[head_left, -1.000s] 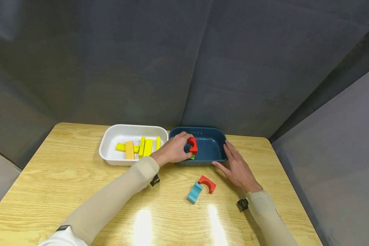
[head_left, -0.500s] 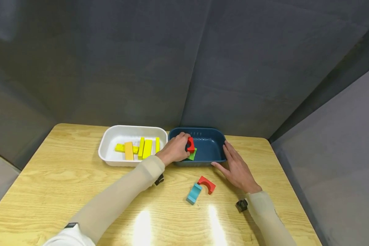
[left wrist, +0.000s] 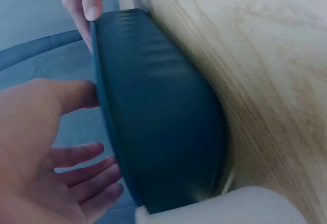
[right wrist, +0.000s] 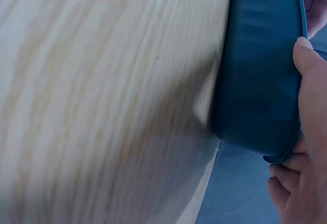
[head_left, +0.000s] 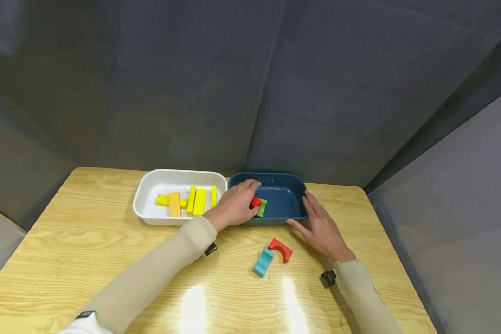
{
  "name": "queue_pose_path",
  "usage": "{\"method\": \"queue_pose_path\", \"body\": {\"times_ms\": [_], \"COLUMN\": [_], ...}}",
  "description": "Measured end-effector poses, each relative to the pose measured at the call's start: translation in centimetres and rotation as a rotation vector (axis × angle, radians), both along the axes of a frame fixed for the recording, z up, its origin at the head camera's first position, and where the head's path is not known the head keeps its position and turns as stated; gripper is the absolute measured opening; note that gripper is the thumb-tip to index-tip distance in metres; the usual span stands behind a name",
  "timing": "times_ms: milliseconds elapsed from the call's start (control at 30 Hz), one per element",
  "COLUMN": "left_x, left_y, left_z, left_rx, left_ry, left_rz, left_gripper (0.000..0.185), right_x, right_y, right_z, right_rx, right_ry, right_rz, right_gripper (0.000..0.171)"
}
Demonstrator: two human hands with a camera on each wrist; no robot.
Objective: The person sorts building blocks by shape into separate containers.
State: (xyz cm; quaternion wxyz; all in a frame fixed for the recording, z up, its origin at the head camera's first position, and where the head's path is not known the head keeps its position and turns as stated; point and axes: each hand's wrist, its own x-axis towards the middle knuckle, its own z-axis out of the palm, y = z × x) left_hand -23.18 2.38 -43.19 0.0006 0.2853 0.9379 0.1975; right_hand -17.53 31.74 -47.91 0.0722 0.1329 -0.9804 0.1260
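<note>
Blue tub (head_left: 290, 199) at our table's far edge, left hand (head_left: 233, 205) reaching inside, fingers loosely spread over red block (head_left: 255, 202) beside green block (head_left: 262, 207), right hand (head_left: 322, 226) flat, fingers straight against the tub's right wall.

Table (head_left: 87, 246): pale wood with plain grain, smooth and glossy enough to throw back two lamp glares. Blue tub (head_left: 290, 204): smooth plastic, soft sheen. White tub (head_left: 150, 185): smooth plastic, near matt. Blocks, red arch (head_left: 281, 250) and light-blue piece (head_left: 263, 262): painted, satin finish. Backdrop (head_left: 250, 83): matt grey cloth. Sleeves (head_left: 150, 273): beige knit fabric, matt.
</note>
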Motion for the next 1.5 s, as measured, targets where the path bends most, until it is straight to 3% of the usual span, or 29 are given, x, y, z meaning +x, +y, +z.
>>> {"method": "queue_pose_path", "body": {"times_ms": [433, 600, 800, 1033, 1333, 1500], "left_x": [4.0, 5.6, 7.4, 9.2, 10.2, 10.7], "left_y": [-1.9, -2.3, -2.4, -2.4, -2.2, -2.1], "left_z": [0.7, 0.7, 0.6, -0.2, -1.5, -1.9], "left_rx": [0.131, 0.176, 0.167, 0.142, 0.099, 0.026], "left_ry": [0.117, 0.122, 0.131, 0.103, 0.007, -0.028], "left_rz": [-0.126, -0.177, -0.214, -0.259, -0.332, -0.380], "left_gripper": [0.061, 0.059, 0.060, 0.060, 0.058, 0.068], "right_x": [0.0, 0.1, 0.0, -0.1, -0.1, 0.0], "right_y": [-0.1, -0.1, -0.1, 0.0, 0.0, 0.1], "right_z": [0.1, 0.0, -0.1, -0.1, -0.1, -0.1], "right_rx": [-0.002, -0.006, -0.007, -0.008, -0.019, -0.021], "right_ry": [-0.003, 0.003, 0.013, 0.015, 0.020, 0.016], "right_rz": [-0.010, -0.006, -0.002, 0.000, 0.007, 0.008], "right_gripper": [0.100, 0.099, 0.098, 0.098, 0.098, 0.098]}}
